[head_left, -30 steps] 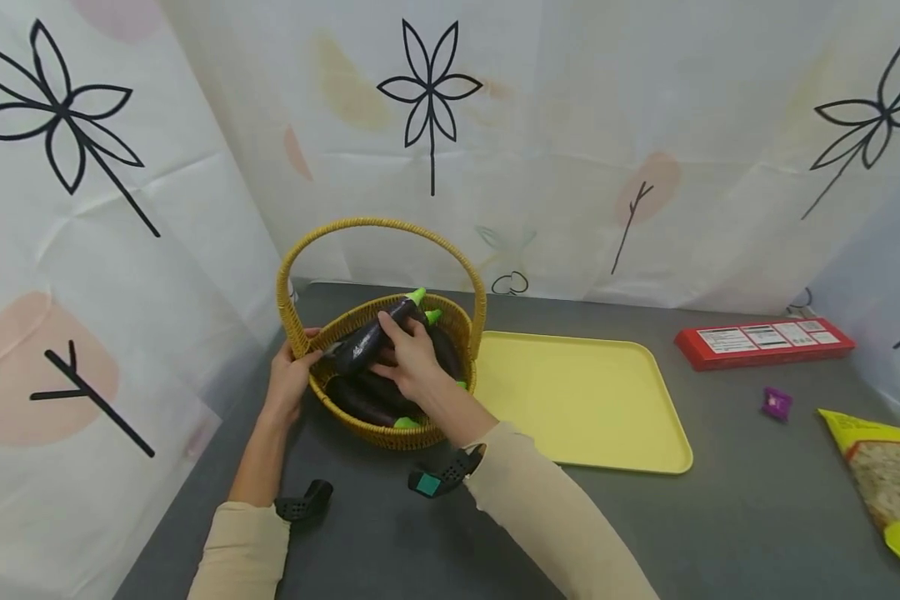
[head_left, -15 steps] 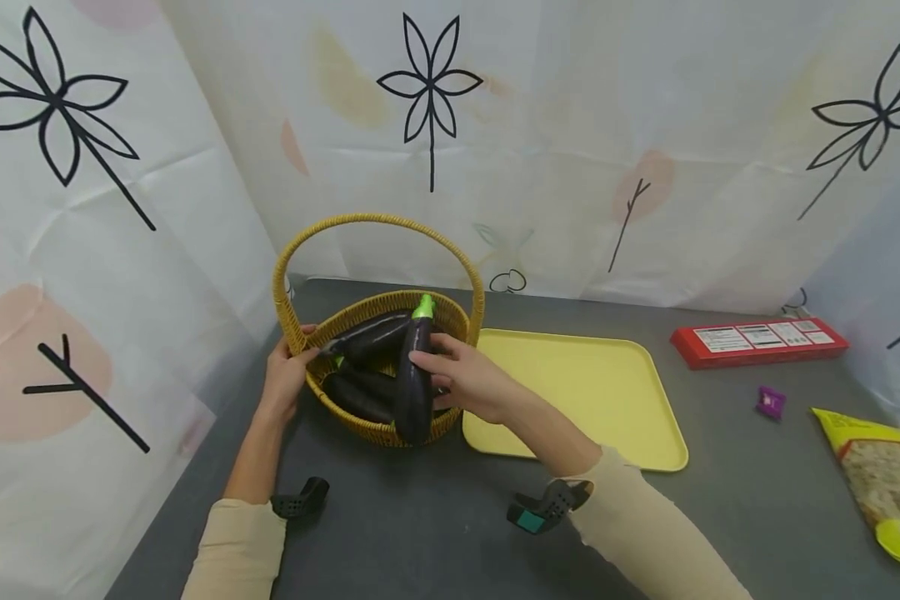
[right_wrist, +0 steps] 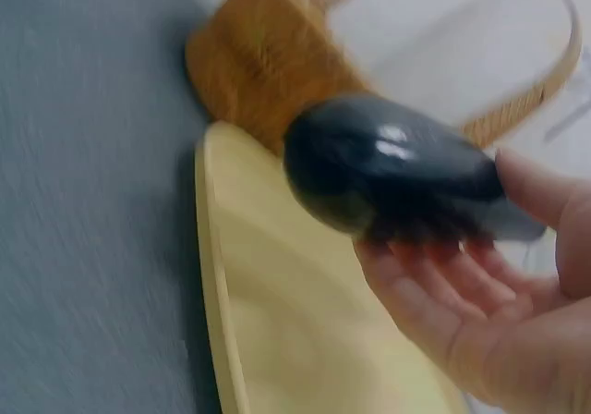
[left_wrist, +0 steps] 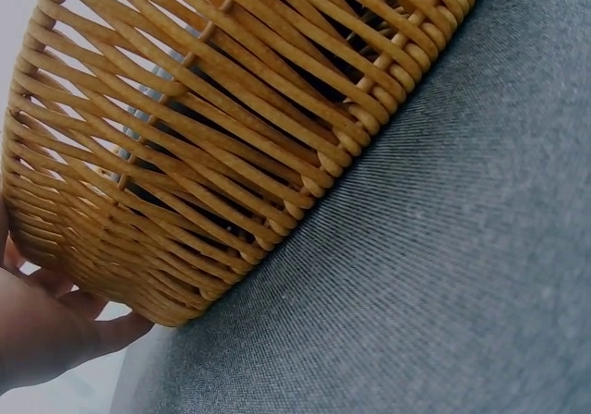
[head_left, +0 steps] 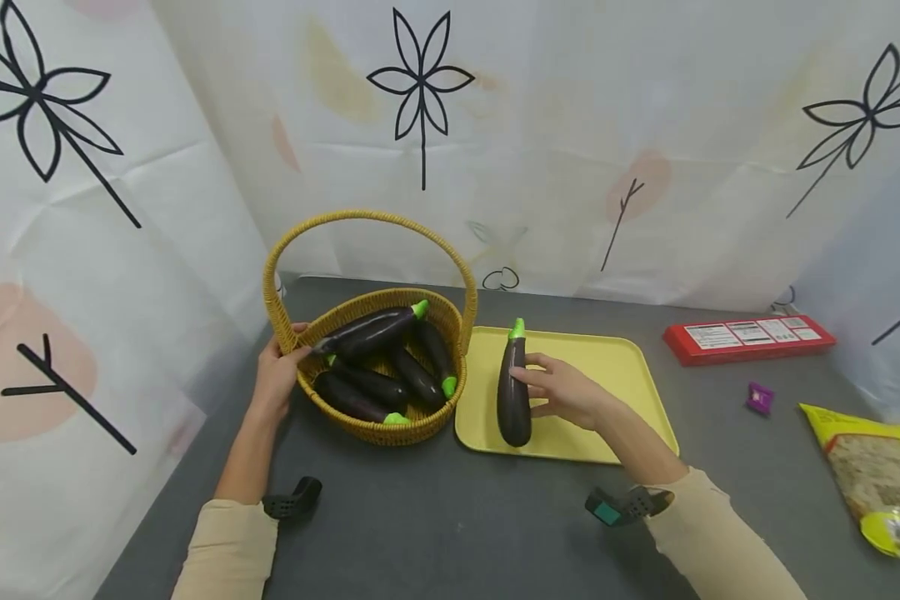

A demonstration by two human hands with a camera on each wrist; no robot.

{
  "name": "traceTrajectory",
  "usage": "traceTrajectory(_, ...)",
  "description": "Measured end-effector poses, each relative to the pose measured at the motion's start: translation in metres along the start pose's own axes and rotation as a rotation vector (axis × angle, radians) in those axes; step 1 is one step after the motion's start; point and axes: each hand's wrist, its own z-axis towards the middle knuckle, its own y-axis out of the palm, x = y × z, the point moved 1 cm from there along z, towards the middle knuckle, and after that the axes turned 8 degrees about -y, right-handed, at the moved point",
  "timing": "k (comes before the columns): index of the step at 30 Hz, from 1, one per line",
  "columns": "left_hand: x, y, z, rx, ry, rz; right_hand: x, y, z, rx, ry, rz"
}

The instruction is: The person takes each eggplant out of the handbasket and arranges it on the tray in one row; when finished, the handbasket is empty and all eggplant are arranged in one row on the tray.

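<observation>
My right hand (head_left: 566, 392) grips a dark eggplant (head_left: 513, 392) over the left part of the yellow tray (head_left: 607, 358), its green stem pointing to the back. The right wrist view shows the fingers under the eggplant (right_wrist: 388, 164) and the thumb on top, above the tray (right_wrist: 286, 312). At the left, my left hand (head_left: 276, 379) holds the side of the wicker basket (head_left: 390, 433), near the foot of its handle. Several eggplants (head_left: 375, 329) lie inside. The left wrist view has the left hand's fingers (left_wrist: 120, 331) against the woven wall (left_wrist: 231, 109).
A red box (head_left: 750, 340) lies at the back right, with a small purple packet (head_left: 760, 398) in front of it. Near the right edge is a yellow bag (head_left: 873, 475). A patterned cloth (head_left: 555, 167) stands behind the grey table (head_left: 435, 533).
My right hand lifted an eggplant from the basket and carried it right, over the tray. My left hand stays on the basket. The head view shifted slightly.
</observation>
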Motion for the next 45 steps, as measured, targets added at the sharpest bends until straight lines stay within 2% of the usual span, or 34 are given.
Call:
traceTrajectory(3, -0.002, -0.002, -0.002, 0.009, -0.025, 0.005, 0.01, -0.006, 0.018, 0.099, 0.046, 0.001)
traceTrajectory(6, -0.005, -0.002, -0.005, 0.015, -0.048, 0.008, 0.017, -0.004, 0.035, 0.142, 0.072, -0.028)
traceTrajectory(11, -0.009, 0.001, -0.008, 0.01, -0.05, 0.006, 0.02, 0.008, 0.055, 0.209, 0.074, -0.121)
traceTrajectory(17, -0.008, 0.002, -0.006, 0.016, -0.042, 0.003, 0.016, 0.021, 0.073, 0.287, 0.048, -0.282)
traceTrajectory(20, -0.007, 0.002, -0.005, 0.016, -0.035, 0.005, 0.013, 0.027, 0.077, 0.311, 0.031, -0.375)
traceTrajectory(23, -0.006, 0.001, -0.004, 0.023, -0.038, 0.005, 0.011, 0.031, 0.079, 0.313, 0.032, -0.42)
traceTrajectory(28, -0.005, 0.001, -0.003, 0.039, -0.049, 0.006, 0.011, 0.031, 0.079, 0.315, 0.041, -0.408)
traceTrajectory(37, -0.002, 0.001, -0.002, 0.027, -0.045, 0.008, 0.012, 0.022, 0.077, 0.344, 0.049, -0.283)
traceTrajectory(45, 0.002, 0.001, 0.001, 0.033, -0.045, 0.005, 0.008, 0.016, 0.074, 0.353, 0.073, -0.275)
